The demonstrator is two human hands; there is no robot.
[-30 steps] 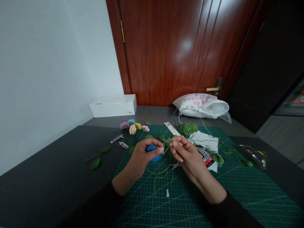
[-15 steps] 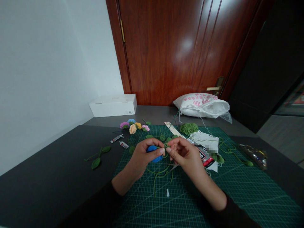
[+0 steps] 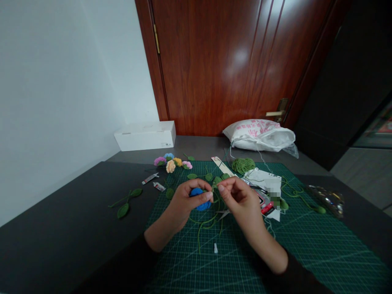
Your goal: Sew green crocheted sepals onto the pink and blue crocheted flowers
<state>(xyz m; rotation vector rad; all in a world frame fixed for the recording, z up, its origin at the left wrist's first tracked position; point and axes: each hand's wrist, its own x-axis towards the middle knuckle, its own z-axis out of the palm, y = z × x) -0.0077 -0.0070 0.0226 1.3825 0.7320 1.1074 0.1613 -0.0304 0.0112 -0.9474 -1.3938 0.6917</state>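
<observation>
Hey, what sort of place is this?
It looks like a craft workspace, perhaps in a home: a gridded green cutting mat, a skein of green yarn and a cluster of colourful yarn flowers suggest it.

Before me a dark worktop point(image 3: 76, 212) stretches toward a glossy reddish-brown wooden door point(image 3: 205, 81) with a brass-toned handle point(image 3: 274, 114); a pale wall point(image 3: 55, 94) rises on my left, a dark panel point(image 3: 346, 77) on my right. Light point(image 3: 240, 57) gleams off the door.
</observation>
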